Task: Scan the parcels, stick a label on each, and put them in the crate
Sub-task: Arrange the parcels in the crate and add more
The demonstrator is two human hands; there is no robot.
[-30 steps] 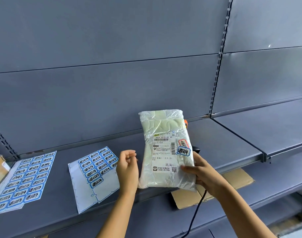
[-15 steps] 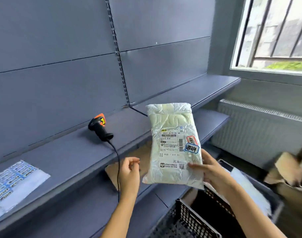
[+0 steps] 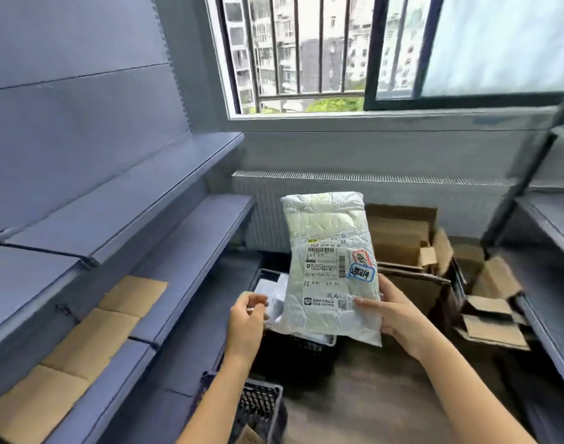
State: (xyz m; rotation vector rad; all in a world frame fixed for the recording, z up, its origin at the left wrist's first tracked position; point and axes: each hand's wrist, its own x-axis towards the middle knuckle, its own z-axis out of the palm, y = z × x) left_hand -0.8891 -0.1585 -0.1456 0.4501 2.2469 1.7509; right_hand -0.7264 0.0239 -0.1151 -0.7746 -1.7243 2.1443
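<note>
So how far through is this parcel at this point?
Labelling looks done: a blue label sits on the parcel. In hand: the right hand grips the parcel's lower edge over the black crate, which already holds a white parcel. Left: dropping it in. Scanning can't be confirmed here.

Left of the left hand (image 3: 245,318): grey-blue wall shelves (image 3: 191,251) in stepped tiers, the lowest carrying flat cardboard sheets (image 3: 91,341) laid end to end. Above and beyond both hands: a barred window (image 3: 306,52), one pane slid aside, with apartment blocks outside; below its sill, a slatted radiator cover (image 3: 402,190). Beyond and right of the right hand (image 3: 392,312): open cardboard boxes (image 3: 399,235) and loose flaps on the floor. Far right: a second shelf unit (image 3: 549,219). Beneath the forearms: wooden floor (image 3: 370,395).
</note>
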